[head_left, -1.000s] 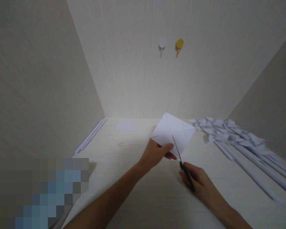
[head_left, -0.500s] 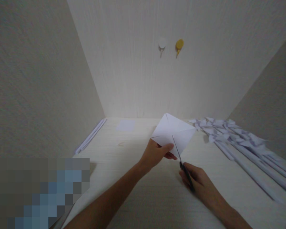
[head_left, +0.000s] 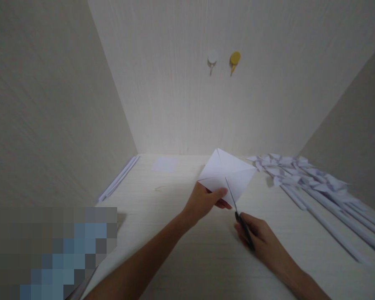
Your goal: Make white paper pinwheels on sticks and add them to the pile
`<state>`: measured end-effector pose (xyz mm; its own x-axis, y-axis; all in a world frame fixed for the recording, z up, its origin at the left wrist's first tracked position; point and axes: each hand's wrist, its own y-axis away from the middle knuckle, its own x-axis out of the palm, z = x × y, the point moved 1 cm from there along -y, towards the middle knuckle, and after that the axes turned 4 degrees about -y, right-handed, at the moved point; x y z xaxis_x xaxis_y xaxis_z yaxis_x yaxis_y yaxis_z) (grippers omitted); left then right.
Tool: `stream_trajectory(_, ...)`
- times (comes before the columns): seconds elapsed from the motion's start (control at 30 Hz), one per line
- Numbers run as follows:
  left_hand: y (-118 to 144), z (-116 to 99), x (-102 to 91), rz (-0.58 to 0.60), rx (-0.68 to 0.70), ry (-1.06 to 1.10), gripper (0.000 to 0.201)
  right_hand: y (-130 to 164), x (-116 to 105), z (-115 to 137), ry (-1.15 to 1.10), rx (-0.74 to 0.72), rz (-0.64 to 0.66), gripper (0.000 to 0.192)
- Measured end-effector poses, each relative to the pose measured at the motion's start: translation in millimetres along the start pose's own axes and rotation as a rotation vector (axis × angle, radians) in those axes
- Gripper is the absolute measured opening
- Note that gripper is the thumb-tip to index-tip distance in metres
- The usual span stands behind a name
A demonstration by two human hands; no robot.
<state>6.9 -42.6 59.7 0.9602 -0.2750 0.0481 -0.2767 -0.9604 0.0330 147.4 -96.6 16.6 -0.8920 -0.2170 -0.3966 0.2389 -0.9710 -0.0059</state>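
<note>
A white square sheet of paper (head_left: 228,166) with slits or creases running in from its corners is held up above the table. My left hand (head_left: 208,199) grips its lower left edge, thumb on top and fingers beneath. In my right hand (head_left: 258,233) is a pair of scissors (head_left: 244,227) with black handles. Their blade lies along the paper's near corner, its tip close to the middle of the sheet. How far the blades are parted cannot be made out.
Several paper pinwheels (head_left: 296,177) on rolled sticks lie along the right. Paper rolls (head_left: 118,179) rest at the left edge, near a flat paper square (head_left: 164,164) and small thin sticks (head_left: 158,188). A white hook (head_left: 212,57) and a yellow hook (head_left: 235,58) are on the wall.
</note>
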Motion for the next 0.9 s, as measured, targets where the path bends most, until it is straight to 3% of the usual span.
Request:
stream_trajectory(0.6,0,1,0.9,-0.009,0.018,0.025,0.011,-3,1,-8,-0.005,0.007,-0.006,0.028)
stream_trajectory(0.9,-7,-3,-11.0,-0.294,0.195,0.146,0.014,-3,7,-11,-0.056,0.020,-0.018,0.034)
